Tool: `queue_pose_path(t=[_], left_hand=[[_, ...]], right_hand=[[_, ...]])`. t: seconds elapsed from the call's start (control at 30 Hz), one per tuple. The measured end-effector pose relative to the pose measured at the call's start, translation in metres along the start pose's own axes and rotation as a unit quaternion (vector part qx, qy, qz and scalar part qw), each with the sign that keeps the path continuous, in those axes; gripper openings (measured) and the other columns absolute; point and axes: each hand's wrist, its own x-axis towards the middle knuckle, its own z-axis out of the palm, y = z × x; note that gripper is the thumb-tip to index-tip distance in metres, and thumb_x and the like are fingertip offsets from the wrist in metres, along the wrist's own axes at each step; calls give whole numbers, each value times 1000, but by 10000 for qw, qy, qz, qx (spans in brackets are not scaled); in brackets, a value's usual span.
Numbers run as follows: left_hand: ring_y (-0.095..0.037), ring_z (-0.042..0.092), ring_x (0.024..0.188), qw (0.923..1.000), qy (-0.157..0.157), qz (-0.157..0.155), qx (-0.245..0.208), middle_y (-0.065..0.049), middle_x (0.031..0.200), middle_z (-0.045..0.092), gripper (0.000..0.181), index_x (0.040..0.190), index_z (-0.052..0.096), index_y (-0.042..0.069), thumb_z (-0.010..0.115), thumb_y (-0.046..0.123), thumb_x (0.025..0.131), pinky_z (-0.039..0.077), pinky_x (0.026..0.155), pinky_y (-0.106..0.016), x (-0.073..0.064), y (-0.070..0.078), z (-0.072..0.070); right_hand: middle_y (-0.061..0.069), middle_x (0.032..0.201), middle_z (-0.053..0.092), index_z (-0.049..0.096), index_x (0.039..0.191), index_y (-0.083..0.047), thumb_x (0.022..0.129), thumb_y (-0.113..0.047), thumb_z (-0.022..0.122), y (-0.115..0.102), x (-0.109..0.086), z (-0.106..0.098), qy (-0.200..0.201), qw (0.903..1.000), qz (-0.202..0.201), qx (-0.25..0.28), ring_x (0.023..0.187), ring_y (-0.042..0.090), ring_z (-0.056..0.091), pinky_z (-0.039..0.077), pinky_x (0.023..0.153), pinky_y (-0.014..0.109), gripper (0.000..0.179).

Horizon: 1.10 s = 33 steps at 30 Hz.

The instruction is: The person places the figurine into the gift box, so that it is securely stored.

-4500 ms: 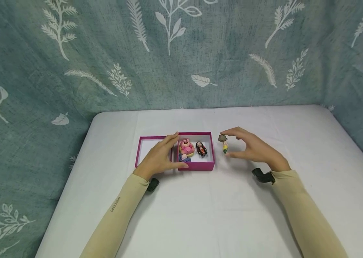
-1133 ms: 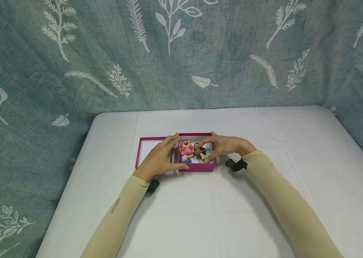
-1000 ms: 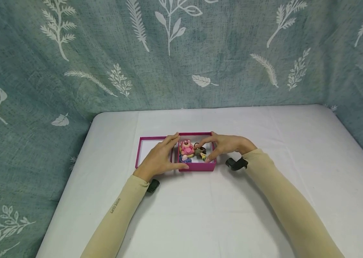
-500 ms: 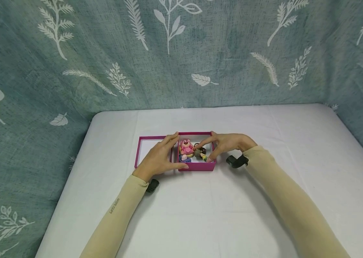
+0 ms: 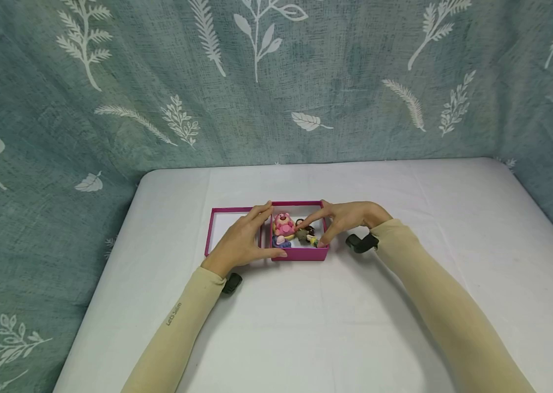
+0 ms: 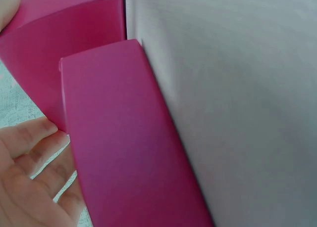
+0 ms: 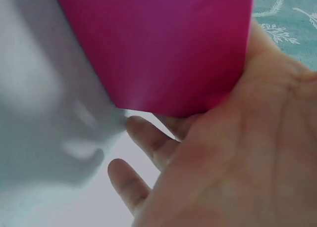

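A: Landmark entry, please.

B: Magenta box (image 5: 306,254), open-topped, set on a white-covered table (image 5: 276,338).

A: Contents?

B: Small figures, all inside the box. First, pink bear figure (image 5: 284,225), left half. Second, white-and-blue figure (image 5: 282,242), front left corner. Third, dark-haired figure (image 5: 311,230), right half, partly hidden under a finger. Fourth, yellow-and-green figure (image 5: 305,237) with grey-brown head, lying in the right half, nearer the box's front wall than the third, head toward the box's middle.

A: Left hand (image 5: 242,240)?

B: Clamped on the box's left end: thumb at the front wall, fingers at the rear left corner.

A: Right hand (image 5: 347,215)?

B: Reaching over the box's right wall, index finger and thumb inside, spread to either end of the yellow-and-green figure. Gripping or merely beside: cannot tell. Well apart from the left hand, at the opposite end of the box.

A: Remaining stock?

B: Shallow magenta-rimmed tray (image 5: 231,209), white inside, just beside the box on its left, partly covered by the left hand. Behind the box, beyond the table: blue-green curtain (image 5: 276,125) with white leaf prints.
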Motion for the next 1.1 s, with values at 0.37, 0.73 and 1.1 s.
queue_pose_path(t=[0.37,0.73,1.1], left_hand=[[-25,43,139,10000,10,25,7,2,160,29,108,153,35,11,72,71,71,42,110,-46,0,0,0],[-24,44,138,10000,34,-33,27,3,159,31,107,153,35,13,74,69,70,42,110,-46,0,0,1],[-24,43,139,10000,15,23,11,2,159,30,107,153,35,12,73,70,71,42,110,-46,-1,0,0]], right_hand=[[17,163,-13,58,135,-39,79,-28,78,-1,-2,0,-37,10000,-54,-50,147,35,-25,1,115,70,60],[17,163,-13,60,132,-38,77,-33,81,-3,0,2,21,9999,92,-67,148,34,-24,0,115,70,59],[18,163,-13,59,132,-38,77,-35,80,-4,0,2,12,9998,94,-184,148,35,-23,1,114,71,59]])
